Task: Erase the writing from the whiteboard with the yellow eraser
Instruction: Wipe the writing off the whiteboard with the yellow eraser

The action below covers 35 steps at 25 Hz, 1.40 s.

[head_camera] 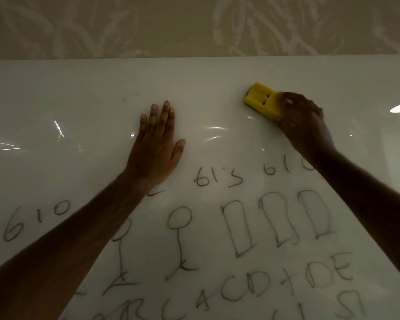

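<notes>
A whiteboard [217,88] fills our view beneath a patterned wall [171,24], its upper band bare and glossy with glare, its lower half crowded with writing [240,227]: numbers, stick figures, arched shapes and block letters. Our left hand [156,146] lies flat on the bare surface, fingers straight and together, bracing just above the top line of numbers. Well apart from it, our right hand [303,121] grips the yellow eraser [262,100], fingers curled over its near end, pressing it to the board near the top, above all the marks.

By our reading, most of the job remains, since the eraser sits on board that looks clean while every row waits below. The risks from here: our left forearm [79,234] crosses the numbers and a stick figure and could smear ink onto skin and board; a light or tilted pass could leave grey ghosting; and glare may hide faint residue from us.
</notes>
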{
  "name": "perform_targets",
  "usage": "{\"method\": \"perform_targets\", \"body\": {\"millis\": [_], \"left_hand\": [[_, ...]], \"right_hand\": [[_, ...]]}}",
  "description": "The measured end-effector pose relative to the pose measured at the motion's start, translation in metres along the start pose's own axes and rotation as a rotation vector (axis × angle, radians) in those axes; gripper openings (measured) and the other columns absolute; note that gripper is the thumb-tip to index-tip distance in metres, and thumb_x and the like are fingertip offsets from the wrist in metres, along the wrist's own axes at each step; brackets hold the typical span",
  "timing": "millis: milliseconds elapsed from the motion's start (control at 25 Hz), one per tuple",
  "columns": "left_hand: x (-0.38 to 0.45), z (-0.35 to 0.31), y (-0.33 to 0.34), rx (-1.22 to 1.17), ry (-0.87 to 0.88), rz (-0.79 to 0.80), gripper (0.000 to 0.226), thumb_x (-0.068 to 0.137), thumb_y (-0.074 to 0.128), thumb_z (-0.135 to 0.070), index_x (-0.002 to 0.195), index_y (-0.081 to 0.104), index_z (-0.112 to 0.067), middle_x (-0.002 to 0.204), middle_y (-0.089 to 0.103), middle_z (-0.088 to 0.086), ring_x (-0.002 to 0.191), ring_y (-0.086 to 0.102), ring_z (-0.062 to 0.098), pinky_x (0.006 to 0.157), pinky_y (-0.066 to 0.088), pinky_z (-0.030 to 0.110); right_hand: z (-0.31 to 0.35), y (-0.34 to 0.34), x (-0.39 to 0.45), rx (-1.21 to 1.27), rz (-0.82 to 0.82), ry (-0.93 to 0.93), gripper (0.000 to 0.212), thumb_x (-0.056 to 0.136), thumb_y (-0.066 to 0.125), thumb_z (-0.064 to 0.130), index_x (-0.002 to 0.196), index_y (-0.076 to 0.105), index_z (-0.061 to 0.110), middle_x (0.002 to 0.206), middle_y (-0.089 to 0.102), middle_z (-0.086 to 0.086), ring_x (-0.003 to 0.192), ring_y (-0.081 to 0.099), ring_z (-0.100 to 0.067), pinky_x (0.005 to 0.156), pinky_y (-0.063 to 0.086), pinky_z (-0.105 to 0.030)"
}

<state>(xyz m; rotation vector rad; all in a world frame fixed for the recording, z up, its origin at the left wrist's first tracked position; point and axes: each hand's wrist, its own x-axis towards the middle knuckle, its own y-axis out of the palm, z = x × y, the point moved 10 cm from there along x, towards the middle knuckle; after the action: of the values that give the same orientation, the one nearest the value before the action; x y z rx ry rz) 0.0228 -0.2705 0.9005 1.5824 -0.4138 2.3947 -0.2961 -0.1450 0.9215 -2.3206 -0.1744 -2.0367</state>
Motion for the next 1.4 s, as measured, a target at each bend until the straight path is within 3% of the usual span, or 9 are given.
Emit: {"method": "perform_targets", "body": {"millis": [160,400,640,800,1000,1160,1400], "left_hand": [[0.013,-0.015,0.003,0.003,-0.003,-0.009,0.078,0.109,0.026,-0.046,0.17,0.017,0.002,0.179,0.014,0.021,0.165,0.013,0.045,0.133,0.005,0.056],[0.013,-0.016,0.001,-0.018,0.006,-0.017,0.08,0.11,0.022,-0.05,0.17,0.017,0.001,0.179,0.014,0.02,0.165,0.013,0.044,0.134,0.006,0.056],[0.012,-0.017,0.003,-0.015,0.01,-0.01,0.081,0.11,0.022,-0.052,0.17,0.017,0.002,0.179,0.013,0.021,0.165,0.012,0.046,0.134,0.004,0.054],[0.012,-0.017,0.004,-0.024,0.02,-0.007,0.082,0.11,0.022,-0.054,0.171,0.015,0.001,0.18,0.011,0.019,0.166,0.011,0.045,0.134,0.005,0.054],[0.012,-0.017,0.004,-0.021,0.018,-0.012,0.082,0.11,0.021,-0.055,0.17,0.016,0.001,0.18,0.013,0.019,0.165,0.011,0.044,0.134,0.006,0.054],[0.011,-0.018,0.004,-0.035,0.02,-0.013,0.083,0.109,0.02,-0.055,0.17,0.015,0.001,0.18,0.012,0.02,0.165,0.011,0.045,0.134,0.007,0.056],[0.012,-0.017,0.007,-0.041,0.002,0.004,0.085,0.108,0.021,-0.057,0.171,0.012,-0.001,0.18,0.008,0.018,0.166,0.007,0.044,0.135,0.004,0.054]], "right_hand": [[0.04,0.018,0.009,0.012,-0.008,-0.091,0.048,0.102,0.055,0.043,0.138,0.064,0.013,0.152,0.057,-0.007,0.119,0.059,-0.039,0.101,0.042,-0.047],[0.042,0.007,-0.08,-0.04,0.041,-0.316,0.05,0.104,0.06,0.04,0.147,0.06,0.013,0.151,0.058,-0.008,0.123,0.059,-0.034,0.102,0.044,-0.047],[-0.039,-0.019,-0.043,-0.159,0.014,-0.128,0.049,0.105,0.055,0.039,0.147,0.057,0.012,0.152,0.055,-0.013,0.119,0.058,-0.044,0.095,0.046,-0.052],[-0.034,-0.011,0.008,-0.104,-0.004,-0.021,0.047,0.105,0.055,0.037,0.147,0.055,0.014,0.153,0.051,-0.012,0.121,0.057,-0.045,0.1,0.045,-0.054],[0.013,0.002,-0.034,-0.051,0.003,-0.167,0.046,0.105,0.056,0.038,0.144,0.059,0.014,0.152,0.055,-0.01,0.12,0.058,-0.04,0.099,0.046,-0.051],[-0.012,-0.016,-0.092,-0.1,0.036,-0.224,0.051,0.103,0.061,0.037,0.148,0.059,0.012,0.151,0.057,-0.011,0.126,0.06,-0.04,0.101,0.046,-0.051],[-0.092,-0.043,-0.032,-0.041,-0.021,0.065,0.047,0.103,0.061,0.038,0.144,0.059,0.015,0.149,0.057,-0.011,0.123,0.061,-0.042,0.103,0.05,-0.056]]}}
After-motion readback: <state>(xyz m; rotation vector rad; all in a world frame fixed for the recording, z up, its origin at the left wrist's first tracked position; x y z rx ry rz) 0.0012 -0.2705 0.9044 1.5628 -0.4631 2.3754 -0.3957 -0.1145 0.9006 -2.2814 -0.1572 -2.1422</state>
